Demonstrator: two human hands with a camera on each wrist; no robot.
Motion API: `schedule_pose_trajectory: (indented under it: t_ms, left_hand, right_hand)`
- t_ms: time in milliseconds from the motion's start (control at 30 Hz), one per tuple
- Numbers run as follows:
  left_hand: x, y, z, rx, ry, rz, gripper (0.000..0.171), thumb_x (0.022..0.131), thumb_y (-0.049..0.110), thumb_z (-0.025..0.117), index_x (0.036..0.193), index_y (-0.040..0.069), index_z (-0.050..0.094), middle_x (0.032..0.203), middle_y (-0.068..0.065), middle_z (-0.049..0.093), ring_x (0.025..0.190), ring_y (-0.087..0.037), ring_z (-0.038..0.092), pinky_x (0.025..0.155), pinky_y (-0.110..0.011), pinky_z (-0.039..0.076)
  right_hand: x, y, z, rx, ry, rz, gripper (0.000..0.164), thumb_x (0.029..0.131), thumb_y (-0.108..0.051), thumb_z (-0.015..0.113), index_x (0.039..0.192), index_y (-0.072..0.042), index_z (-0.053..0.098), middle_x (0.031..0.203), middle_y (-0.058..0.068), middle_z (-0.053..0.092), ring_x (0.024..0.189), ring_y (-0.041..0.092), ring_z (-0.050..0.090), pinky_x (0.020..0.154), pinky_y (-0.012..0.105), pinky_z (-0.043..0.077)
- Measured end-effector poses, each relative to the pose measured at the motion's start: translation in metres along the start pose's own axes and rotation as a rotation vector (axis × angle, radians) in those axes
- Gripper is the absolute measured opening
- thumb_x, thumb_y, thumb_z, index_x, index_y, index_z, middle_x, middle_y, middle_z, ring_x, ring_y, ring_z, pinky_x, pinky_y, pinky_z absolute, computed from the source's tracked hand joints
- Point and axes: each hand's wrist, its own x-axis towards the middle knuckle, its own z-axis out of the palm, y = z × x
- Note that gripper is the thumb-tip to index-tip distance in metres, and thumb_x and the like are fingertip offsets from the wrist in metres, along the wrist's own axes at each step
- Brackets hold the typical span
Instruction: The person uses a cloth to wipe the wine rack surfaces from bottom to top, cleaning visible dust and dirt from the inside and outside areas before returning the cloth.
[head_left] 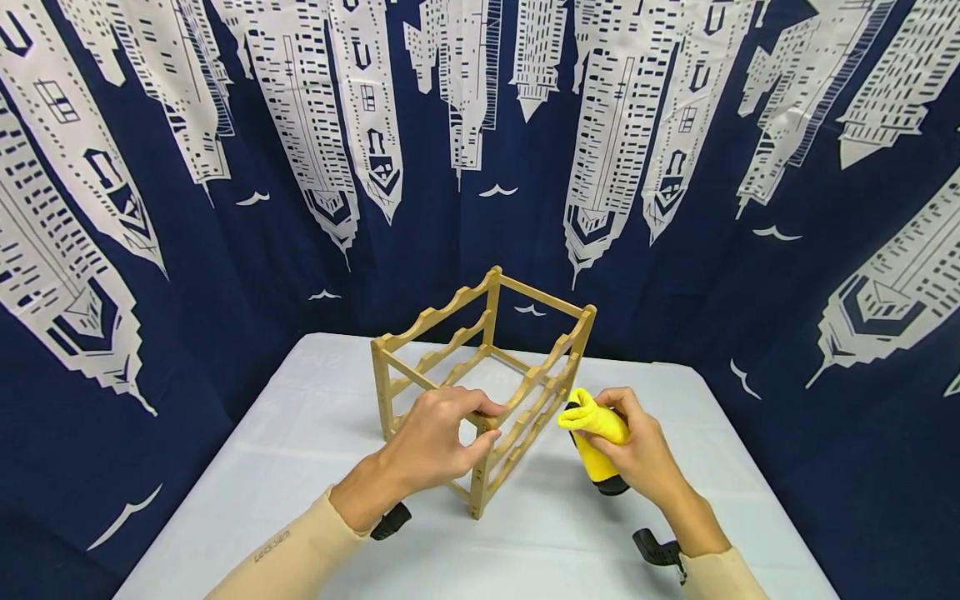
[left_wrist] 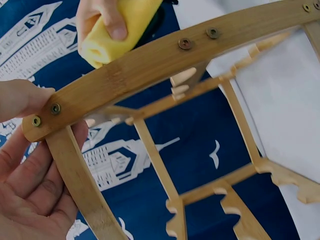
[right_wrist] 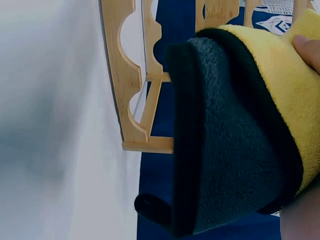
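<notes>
A light wooden wine rack [head_left: 478, 479] with scalloped rails stands on the table. My left hand [head_left: 438, 437] holds its near top corner. In the left wrist view, the thumb lies on the outer face of the post [left_wrist: 120, 72] and the fingers are around its other side. Just right of the rack, my right hand [head_left: 641, 446] grips a bunched microfibre cloth [head_left: 597, 464], yellow on one face. Seen from the right wrist, the cloth's dark grey face [right_wrist: 235, 135] and black edging hang loosely, hiding part of the rack.
A white-covered table [head_left: 300, 475] extends around the rack. Behind it hangs a navy curtain [head_left: 465, 225] printed with white buildings and birds. Black wrist mounts [head_left: 654, 548] sit below both hands.
</notes>
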Motion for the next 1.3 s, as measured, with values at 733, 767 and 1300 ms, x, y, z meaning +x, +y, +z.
schedule_pose_trajectory:
  t_ms: [733, 767, 1300]
  left_hand:
    - [-0.015, -0.036, -0.024, 0.009, -0.031, -0.017, 0.028, 0.1, -0.004, 0.087, 0.124, 0.007, 0.078, 0.128, -0.005, 0.086, 0.128, -0.027, 0.081, 0.112, -0.049, 0.07]
    - [-0.016, -0.037, -0.025, 0.008, -0.033, -0.021, 0.028, 0.101, -0.004, 0.087, 0.125, 0.007, 0.077, 0.129, -0.005, 0.085, 0.128, -0.027, 0.081, 0.111, -0.049, 0.07]
    - [-0.013, -0.066, -0.025, 0.042, 0.007, -0.049, 0.028, 0.101, -0.008, 0.081, 0.124, 0.005, 0.074, 0.127, -0.008, 0.084, 0.113, -0.025, 0.079, 0.09, -0.04, 0.066]
  right_hand:
    - [0.002, -0.003, 0.021, -0.033, -0.201, -0.121, 0.056, 0.089, -0.003, 0.102, 0.133, -0.023, 0.075, 0.127, -0.001, 0.084, 0.102, 0.007, 0.072, 0.09, 0.028, 0.068]
    - [0.002, -0.004, 0.023, -0.031, -0.209, -0.13, 0.056, 0.088, -0.004, 0.102, 0.134, -0.023, 0.075, 0.127, -0.002, 0.084, 0.102, 0.006, 0.072, 0.09, 0.029, 0.068]
    - [0.007, -0.024, 0.061, -0.083, -0.284, -0.248, 0.049, 0.09, -0.02, 0.104, 0.135, -0.026, 0.084, 0.127, -0.006, 0.086, 0.105, 0.007, 0.077, 0.089, 0.032, 0.069]
